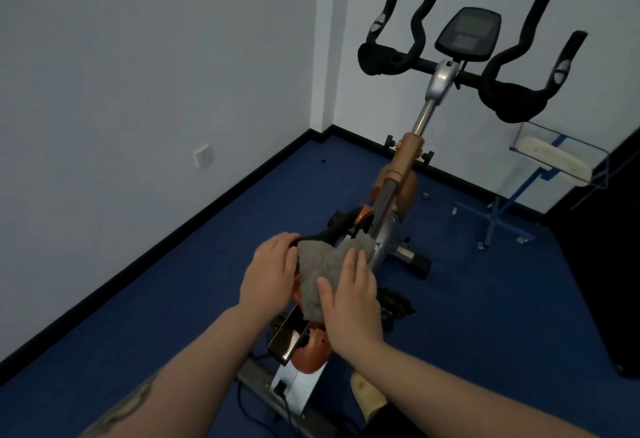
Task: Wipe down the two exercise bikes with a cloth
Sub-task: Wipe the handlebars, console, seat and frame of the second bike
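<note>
Where visible: 1 bike [398, 191], 1 cloth [323, 271], 2 hands.

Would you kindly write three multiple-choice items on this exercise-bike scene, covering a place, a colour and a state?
1. Where does the grey cloth lie?
A. on the bike frame between both hands
B. on the handlebars
C. on the floor

2. What colour is the floor?
A. green
B. blue
C. red

3. How is the right hand placed?
A. clenched in the air
B. gripping a handlebar
C. fingers flat, pressing the cloth

Answers:
1 A, since the cloth sits low on the exercise bike, with the left hand beside it.
2 B, as blue flooring surrounds the bike.
3 C, because its straight fingers rest on the cloth.
</note>
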`<state>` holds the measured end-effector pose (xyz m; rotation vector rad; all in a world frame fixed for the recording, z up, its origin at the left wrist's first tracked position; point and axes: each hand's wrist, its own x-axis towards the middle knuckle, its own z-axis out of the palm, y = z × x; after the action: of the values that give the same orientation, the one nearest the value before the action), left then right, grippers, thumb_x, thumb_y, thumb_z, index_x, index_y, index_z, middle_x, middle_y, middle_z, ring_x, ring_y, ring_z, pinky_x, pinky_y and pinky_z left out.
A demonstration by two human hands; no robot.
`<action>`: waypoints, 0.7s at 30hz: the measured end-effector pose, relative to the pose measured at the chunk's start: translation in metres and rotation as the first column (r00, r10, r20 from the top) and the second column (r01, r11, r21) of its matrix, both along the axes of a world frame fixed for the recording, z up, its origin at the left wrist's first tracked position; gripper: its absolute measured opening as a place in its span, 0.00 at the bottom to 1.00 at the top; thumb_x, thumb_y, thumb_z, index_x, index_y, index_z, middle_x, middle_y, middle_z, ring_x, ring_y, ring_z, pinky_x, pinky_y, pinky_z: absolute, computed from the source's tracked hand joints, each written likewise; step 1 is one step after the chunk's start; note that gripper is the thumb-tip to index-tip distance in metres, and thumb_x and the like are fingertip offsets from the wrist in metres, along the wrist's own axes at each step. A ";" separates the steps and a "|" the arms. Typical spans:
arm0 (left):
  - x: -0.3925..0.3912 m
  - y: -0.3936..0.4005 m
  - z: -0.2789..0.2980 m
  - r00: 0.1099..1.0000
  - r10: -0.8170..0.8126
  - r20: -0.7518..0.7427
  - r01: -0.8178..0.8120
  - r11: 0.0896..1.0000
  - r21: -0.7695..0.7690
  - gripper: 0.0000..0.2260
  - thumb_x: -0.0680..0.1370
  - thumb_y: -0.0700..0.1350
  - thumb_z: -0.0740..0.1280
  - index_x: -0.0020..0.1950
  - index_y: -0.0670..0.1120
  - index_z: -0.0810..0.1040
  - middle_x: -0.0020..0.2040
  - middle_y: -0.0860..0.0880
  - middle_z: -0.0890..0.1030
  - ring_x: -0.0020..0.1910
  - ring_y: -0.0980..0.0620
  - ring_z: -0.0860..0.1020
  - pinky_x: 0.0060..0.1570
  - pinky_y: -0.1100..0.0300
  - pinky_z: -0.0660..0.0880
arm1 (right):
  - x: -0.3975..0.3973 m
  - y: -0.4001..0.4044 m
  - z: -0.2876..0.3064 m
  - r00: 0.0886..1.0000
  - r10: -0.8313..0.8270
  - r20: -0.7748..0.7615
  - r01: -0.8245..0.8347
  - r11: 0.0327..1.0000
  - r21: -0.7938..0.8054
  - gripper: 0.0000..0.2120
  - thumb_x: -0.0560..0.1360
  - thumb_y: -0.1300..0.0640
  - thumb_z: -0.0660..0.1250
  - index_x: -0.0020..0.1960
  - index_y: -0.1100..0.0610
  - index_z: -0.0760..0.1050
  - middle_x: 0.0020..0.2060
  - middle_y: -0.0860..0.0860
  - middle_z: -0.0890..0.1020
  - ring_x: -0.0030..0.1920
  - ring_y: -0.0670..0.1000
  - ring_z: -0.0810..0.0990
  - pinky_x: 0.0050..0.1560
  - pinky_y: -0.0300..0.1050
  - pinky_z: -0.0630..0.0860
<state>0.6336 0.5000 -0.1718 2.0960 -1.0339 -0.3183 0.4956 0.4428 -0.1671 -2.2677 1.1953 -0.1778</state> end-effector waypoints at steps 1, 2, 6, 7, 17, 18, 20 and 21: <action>-0.001 0.000 -0.003 0.998 -0.014 -0.053 0.013 1.000 -0.019 0.16 0.85 0.47 0.54 0.70 0.49 0.71 0.68 0.50 0.73 0.68 0.52 0.69 0.69 0.53 0.66 | -0.005 -0.004 -0.003 0.999 0.024 0.030 -0.024 1.000 0.018 0.38 0.77 0.34 0.43 0.79 0.51 0.35 0.79 0.47 0.40 0.77 0.52 0.46 0.73 0.55 0.59; -0.002 0.001 -0.006 0.997 -0.017 -0.082 0.014 0.999 -0.033 0.16 0.85 0.48 0.53 0.71 0.49 0.70 0.68 0.50 0.73 0.67 0.53 0.69 0.69 0.54 0.66 | -0.007 -0.013 -0.004 0.998 0.014 0.068 -0.019 0.997 0.072 0.36 0.79 0.36 0.46 0.79 0.51 0.36 0.79 0.47 0.42 0.77 0.52 0.48 0.73 0.54 0.60; -0.001 0.004 -0.013 0.994 -0.011 -0.109 0.007 0.999 -0.034 0.18 0.84 0.51 0.51 0.72 0.52 0.69 0.69 0.53 0.71 0.67 0.55 0.68 0.65 0.59 0.64 | -0.001 -0.027 -0.001 0.920 -0.248 0.305 0.141 0.933 0.331 0.29 0.81 0.42 0.52 0.79 0.48 0.50 0.74 0.52 0.66 0.70 0.51 0.69 0.67 0.53 0.70; -0.001 0.004 -0.014 0.994 -0.008 -0.109 0.004 0.999 -0.040 0.18 0.84 0.51 0.51 0.72 0.52 0.69 0.68 0.53 0.71 0.66 0.55 0.68 0.65 0.59 0.64 | -0.003 -0.015 -0.001 0.927 -0.229 0.298 0.157 0.957 0.245 0.30 0.80 0.39 0.51 0.79 0.47 0.50 0.74 0.51 0.64 0.71 0.51 0.67 0.68 0.50 0.69; -0.002 0.001 -0.017 0.994 0.036 -0.100 -0.042 0.997 -0.065 0.16 0.85 0.49 0.51 0.69 0.53 0.70 0.65 0.54 0.72 0.62 0.58 0.68 0.56 0.62 0.63 | 0.006 -0.008 0.000 0.963 -0.213 0.166 0.179 0.964 0.198 0.43 0.75 0.33 0.57 0.79 0.49 0.40 0.78 0.48 0.51 0.76 0.52 0.55 0.71 0.56 0.66; -0.002 0.000 -0.017 0.994 0.041 -0.099 -0.048 0.996 -0.073 0.16 0.85 0.48 0.51 0.69 0.53 0.71 0.65 0.54 0.72 0.62 0.58 0.68 0.57 0.63 0.63 | -0.001 0.008 -0.001 0.969 -0.157 0.189 0.132 0.982 0.137 0.45 0.73 0.28 0.55 0.78 0.46 0.35 0.78 0.43 0.45 0.77 0.51 0.50 0.71 0.55 0.66; -0.003 0.000 -0.016 0.994 0.046 -0.097 -0.055 0.994 -0.089 0.15 0.84 0.47 0.52 0.69 0.53 0.71 0.65 0.53 0.72 0.62 0.57 0.68 0.58 0.63 0.63 | -0.015 0.023 -0.009 0.969 -0.104 0.224 0.086 0.993 0.086 0.47 0.69 0.24 0.52 0.76 0.41 0.31 0.75 0.36 0.40 0.76 0.47 0.44 0.70 0.54 0.64; -0.004 0.001 -0.017 0.994 0.048 -0.098 -0.057 0.994 -0.093 0.15 0.84 0.47 0.52 0.69 0.52 0.71 0.65 0.53 0.72 0.62 0.57 0.69 0.59 0.64 0.63 | -0.017 0.021 -0.012 0.966 -0.108 0.233 0.089 0.992 0.091 0.47 0.70 0.25 0.53 0.76 0.41 0.32 0.76 0.37 0.41 0.76 0.47 0.45 0.69 0.53 0.65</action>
<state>0.6295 0.5006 -0.1884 1.9985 -0.9189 -0.3329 0.4784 0.4634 -0.1796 -2.0526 1.1661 -0.4202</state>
